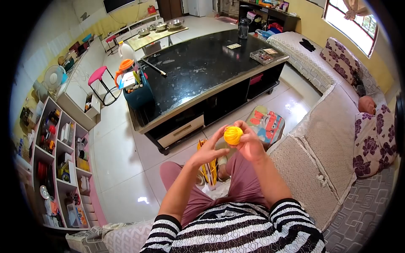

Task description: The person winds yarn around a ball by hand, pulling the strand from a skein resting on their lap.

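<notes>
A bright yellow ball, finely ridged like wound yarn, is held up in front of my knees. My right hand grips it from the right, with the fingers curled around its far side and the thumb near its lower edge. On its left, my left hand has its fingers stretched toward the ball, the fingertips at its upper left edge. The left thumb points right, below the ball and apart from it. Between my legs stands a yellow-edged bag or bundle, partly hidden by my left forearm.
A black-topped coffee table stands ahead, bearing a dark teal container, a clear box and a dark bottle. A cartoon-printed stool is beyond my right hand. The sofa lies right, shelves left.
</notes>
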Tool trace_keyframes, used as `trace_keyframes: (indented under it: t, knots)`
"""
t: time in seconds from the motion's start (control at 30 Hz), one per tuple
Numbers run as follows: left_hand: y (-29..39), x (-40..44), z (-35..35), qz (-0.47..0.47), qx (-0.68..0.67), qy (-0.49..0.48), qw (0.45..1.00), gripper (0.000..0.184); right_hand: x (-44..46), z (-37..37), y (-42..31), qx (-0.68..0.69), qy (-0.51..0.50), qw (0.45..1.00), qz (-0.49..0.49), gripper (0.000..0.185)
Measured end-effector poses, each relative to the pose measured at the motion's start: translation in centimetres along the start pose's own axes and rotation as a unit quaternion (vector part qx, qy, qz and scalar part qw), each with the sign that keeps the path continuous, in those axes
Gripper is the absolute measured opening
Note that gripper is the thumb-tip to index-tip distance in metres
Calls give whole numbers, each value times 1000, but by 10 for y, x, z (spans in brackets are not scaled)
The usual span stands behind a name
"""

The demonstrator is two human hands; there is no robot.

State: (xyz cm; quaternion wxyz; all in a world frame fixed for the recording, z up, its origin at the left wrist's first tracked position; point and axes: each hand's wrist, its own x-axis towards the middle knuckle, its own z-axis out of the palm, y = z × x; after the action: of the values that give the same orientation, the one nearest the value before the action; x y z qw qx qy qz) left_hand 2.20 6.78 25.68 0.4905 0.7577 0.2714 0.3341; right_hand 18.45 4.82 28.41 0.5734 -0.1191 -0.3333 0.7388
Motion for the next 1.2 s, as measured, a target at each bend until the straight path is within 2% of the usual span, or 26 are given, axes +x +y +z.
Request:
trace_keyframes:
  t: [0.07,0.1,0.2,0.27,0.3,0.33,0.37,0.4,0.47,0.53,0.6,0.63,0.7,0.73,0.77,0.8,0.87,0.9,0.97,1.0,1.03,1.07,1.1,1.13,1.2]
  knots:
    - [5,8,1,-37,-261,10,965,42,5,7,1,-24,18,999,-17,31]
    - [5,10,0,-32,-259,7,965,42,7,9,-1,-38,26,999,-16,30]
    - [2,8,1,-102,-69,46,991,21,10,17,-3,-59,57,996,-29,27]
    - [13,2,4,-73,-17,62,995,20,14,15,-1,-102,104,987,-63,28]
    - [17,-2,2,-47,69,9,996,19,16,14,0,-101,105,987,-69,28]
    - [22,-4,0,-21,154,-44,987,19,18,12,1,-176,132,971,-88,28]
    - [28,-4,0,-22,135,-65,988,21,19,9,3,-251,160,949,-106,29]
    - [35,-4,-3,-20,137,-68,988,21,20,5,4,-250,161,948,-110,29]
    - [52,-2,-17,-27,88,-75,993,20,21,-7,8,-395,175,899,-77,28]
    - [67,7,-29,-6,-31,-27,999,19,18,-10,13,-342,129,931,15,24]
    - [48,20,-40,15,14,35,999,17,8,2,14,-225,92,964,106,24]
    - [46,24,-43,-12,-19,40,999,17,7,7,12,-226,93,964,102,24]
    - [31,32,-41,-13,-62,59,996,17,5,13,8,-89,16,990,108,25]
    - [21,36,-38,-16,-106,81,991,18,6,16,5,-91,16,990,104,25]
    - [11,36,-33,9,-64,99,993,18,7,18,2,-76,37,995,55,25]
    - [9,33,-30,-47,-61,93,993,19,9,19,-1,-61,59,996,6,25]
    - [-5,26,-18,-53,-72,64,994,18,14,18,-6,-80,72,994,-21,23]
    - [4,21,-15,-83,-2,46,995,20,17,17,-7,-127,99,985,-64,23]
    - [11,16,-16,-27,27,-13,999,22,24,13,-6,-265,160,943,-122,23]
    - [21,14,-18,-18,39,-33,999,23,28,8,-4,-264,159,944,-117,23]
    - [31,13,-22,-26,45,-16,998,23,30,2,-1,-430,161,880,-123,24]
    - [38,13,-26,-33,53,1,998,23,32,-1,1,-583,155,788,-127,25]
    - [30,15,-29,-16,37,34,999,23,33,2,2,-584,123,799,-75,25]
    - [26,15,-36,-16,-25,12,999,20,33,4,2,-583,121,800,-75,25]
    - [23,15,-47,5,-79,27,996,20,32,7,2,-644,13,763,56,25]
